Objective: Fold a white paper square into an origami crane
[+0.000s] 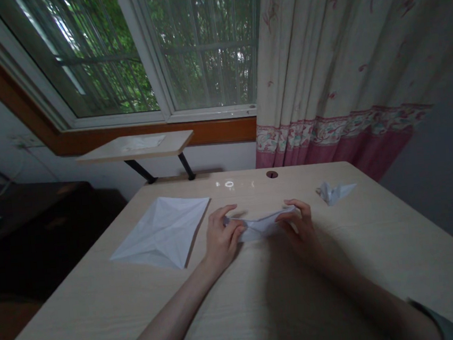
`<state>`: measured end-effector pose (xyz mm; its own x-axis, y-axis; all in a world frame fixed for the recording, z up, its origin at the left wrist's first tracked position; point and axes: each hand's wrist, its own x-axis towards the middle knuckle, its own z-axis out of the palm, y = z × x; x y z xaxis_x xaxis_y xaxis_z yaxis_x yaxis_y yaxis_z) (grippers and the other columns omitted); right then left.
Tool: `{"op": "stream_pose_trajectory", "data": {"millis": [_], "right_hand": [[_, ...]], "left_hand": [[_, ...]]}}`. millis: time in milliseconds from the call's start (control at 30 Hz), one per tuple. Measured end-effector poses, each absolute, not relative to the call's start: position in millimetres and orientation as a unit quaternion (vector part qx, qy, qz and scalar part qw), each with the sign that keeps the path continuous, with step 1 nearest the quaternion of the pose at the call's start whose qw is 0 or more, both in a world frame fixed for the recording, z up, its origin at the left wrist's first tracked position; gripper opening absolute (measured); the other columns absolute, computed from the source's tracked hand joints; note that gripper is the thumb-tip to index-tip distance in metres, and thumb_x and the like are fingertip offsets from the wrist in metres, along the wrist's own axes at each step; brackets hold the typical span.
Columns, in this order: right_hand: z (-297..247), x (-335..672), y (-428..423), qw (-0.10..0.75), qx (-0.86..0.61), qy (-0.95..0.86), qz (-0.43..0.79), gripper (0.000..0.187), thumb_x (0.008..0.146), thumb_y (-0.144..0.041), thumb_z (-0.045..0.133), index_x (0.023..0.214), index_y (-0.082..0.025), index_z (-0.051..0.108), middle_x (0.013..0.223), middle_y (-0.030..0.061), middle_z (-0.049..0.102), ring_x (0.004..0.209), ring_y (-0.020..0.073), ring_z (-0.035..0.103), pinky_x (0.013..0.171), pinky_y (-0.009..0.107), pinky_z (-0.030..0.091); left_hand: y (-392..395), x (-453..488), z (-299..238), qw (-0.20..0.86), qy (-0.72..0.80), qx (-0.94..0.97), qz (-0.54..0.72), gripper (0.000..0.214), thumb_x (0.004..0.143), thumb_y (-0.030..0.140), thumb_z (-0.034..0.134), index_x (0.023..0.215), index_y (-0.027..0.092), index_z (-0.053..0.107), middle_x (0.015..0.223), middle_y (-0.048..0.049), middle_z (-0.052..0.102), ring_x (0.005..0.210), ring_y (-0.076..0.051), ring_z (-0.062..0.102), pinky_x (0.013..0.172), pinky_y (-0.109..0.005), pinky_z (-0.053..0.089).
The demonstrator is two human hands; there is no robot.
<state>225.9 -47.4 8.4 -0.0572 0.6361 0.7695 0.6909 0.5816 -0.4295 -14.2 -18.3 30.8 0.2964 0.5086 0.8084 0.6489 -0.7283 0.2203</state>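
Observation:
Between my two hands is a folded piece of white paper [261, 228], stretched sideways just at the tabletop. My left hand [222, 235] pinches its left end between thumb and fingers. At the right end, my right hand [299, 226] grips it the same way, with part of that hand in shadow. A crease or overlap shows near the paper's middle. To the left of my left hand lies a creased, opened sheet of white paper [162, 232]. A small folded paper figure [336, 192], pointed at one end, sits beyond my right hand.
The pale wooden table [231, 303] has a round cable hole [272, 174] near its back edge. A raised shelf [100, 154] on black legs stands at the back left, with white paper [145, 142] on it. A curtain [321, 75] hangs behind the right side, beside the window [206, 43].

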Motion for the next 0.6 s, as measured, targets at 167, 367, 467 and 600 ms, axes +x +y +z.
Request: {"op": "stream_pose_trajectory", "data": {"millis": [167,367,467,600], "right_hand": [[3.8,225.4,-47.9,0.490,-0.467,-0.735,-0.030,0.015,0.098,-0.020,0.046,0.101,-0.027,0.059,0.126,0.0102,0.042,0.123,0.0297,0.047,0.098,0.054,0.049],[1.8,226.9,-47.2,0.486,-0.461,-0.740,-0.057,0.016,0.098,-0.019,0.047,0.103,-0.027,0.060,0.126,0.0099,0.044,0.121,0.0295,0.047,0.099,0.053,0.047],[1.7,226.7,-46.1,0.489,-0.453,-0.742,-0.077,0.015,0.098,-0.020,0.048,0.104,-0.027,0.060,0.125,0.0094,0.045,0.119,0.0283,0.048,0.097,0.051,0.049],[4.4,225.4,-47.1,0.487,-0.441,-0.749,-0.088,0.014,0.098,-0.019,0.049,0.105,-0.026,0.059,0.124,0.0098,0.046,0.118,0.0274,0.049,0.095,0.049,0.051]], "left_hand": [[-19.7,-14.2,32.4,0.082,-0.346,-0.818,-0.452,0.043,0.103,0.040,0.034,0.095,0.023,0.072,0.127,-0.0104,0.054,0.110,-0.026,0.051,0.094,-0.042,0.045],[-18.9,-14.1,32.5,0.095,-0.341,-0.833,-0.426,0.037,0.103,0.037,0.037,0.113,0.026,0.071,0.131,-0.0103,0.051,0.109,-0.025,0.050,0.092,-0.041,0.044],[-18.3,-12.8,32.5,0.101,-0.344,-0.838,-0.412,0.037,0.103,0.038,0.037,0.120,0.028,0.068,0.134,-0.0103,0.048,0.110,-0.026,0.048,0.094,-0.042,0.042],[-18.5,-11.2,32.8,0.098,-0.343,-0.841,-0.407,0.036,0.102,0.034,0.039,0.123,0.025,0.067,0.137,-0.0121,0.047,0.112,-0.027,0.047,0.097,-0.043,0.040]]}}
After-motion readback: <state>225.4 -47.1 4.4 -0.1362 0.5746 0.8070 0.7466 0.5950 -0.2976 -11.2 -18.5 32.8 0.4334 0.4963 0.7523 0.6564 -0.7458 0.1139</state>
